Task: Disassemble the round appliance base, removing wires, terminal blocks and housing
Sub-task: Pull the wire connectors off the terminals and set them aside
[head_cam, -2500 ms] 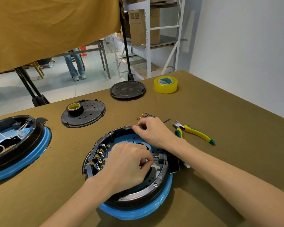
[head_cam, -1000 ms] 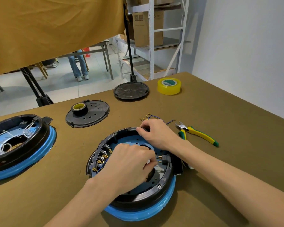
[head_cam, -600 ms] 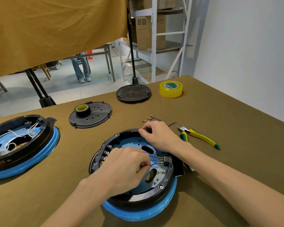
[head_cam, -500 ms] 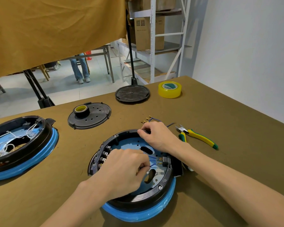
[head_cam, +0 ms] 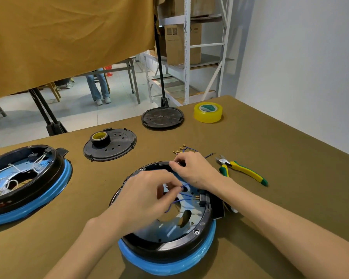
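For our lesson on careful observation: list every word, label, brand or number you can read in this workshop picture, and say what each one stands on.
No text here can be read.
Cardboard box on the shelf: dark printed marks, too blurred to read.
Yellow tape roll: a green-and-white core label, too small to read.
Black tape roll, pliers and appliance base: no lettering visible.

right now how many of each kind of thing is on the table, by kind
round appliance bases with blue rims: 2
black round cover plates: 2
tape rolls: 2
side cutters: 1
loose bunch of removed wires: 1
total: 8
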Demonstrator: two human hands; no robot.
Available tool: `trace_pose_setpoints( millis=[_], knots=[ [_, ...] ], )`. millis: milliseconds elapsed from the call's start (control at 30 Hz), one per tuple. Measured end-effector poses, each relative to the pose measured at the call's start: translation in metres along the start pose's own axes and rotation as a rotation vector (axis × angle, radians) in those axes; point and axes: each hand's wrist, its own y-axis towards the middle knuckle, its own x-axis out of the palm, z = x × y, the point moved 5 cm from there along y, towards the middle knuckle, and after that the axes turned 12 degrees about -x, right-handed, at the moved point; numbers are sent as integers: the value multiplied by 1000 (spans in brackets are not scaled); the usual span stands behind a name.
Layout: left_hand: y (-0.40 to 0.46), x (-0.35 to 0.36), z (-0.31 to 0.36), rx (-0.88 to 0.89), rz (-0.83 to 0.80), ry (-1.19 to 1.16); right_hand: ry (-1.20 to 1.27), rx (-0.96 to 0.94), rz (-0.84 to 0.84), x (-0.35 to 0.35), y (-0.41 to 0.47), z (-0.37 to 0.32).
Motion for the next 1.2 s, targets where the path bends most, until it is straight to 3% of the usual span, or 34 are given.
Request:
trace_pose_setpoints(
  millis=[100, 200, 300, 367, 433, 633, 833, 1033, 1200],
  knots=[
    [7, -21, -11, -78, 81, -262, 35, -32, 87, -7, -3, -4],
    [11, -42, -17, -83, 168, -348, 24, -198, 271, -23, -12, -24],
    [16, -54, -27, -115, 225, -364, 273, -295, 173, -22, -25, -49],
    [18, -54, -32, -152, 217, -408, 509, -243, -51, -11, -33, -63],
    [19, -50, -33, -190, 183, -447, 591, -231, -149, -3, -39, -73],
    [-1, -46, -54, -273, 194, -513, 809, -19, -62, 2, -37, -58],
    [-30, -31, -93, -375, 224, -315, 708, 121, 99, -14, -30, -37],
    [-37, -12, -111, -459, 341, -562, 843, 48, 164, -18, -30, -48],
    [-35, -1, -112, -440, 310, -710, 948, -3, 222, -22, -26, -58]
  ],
)
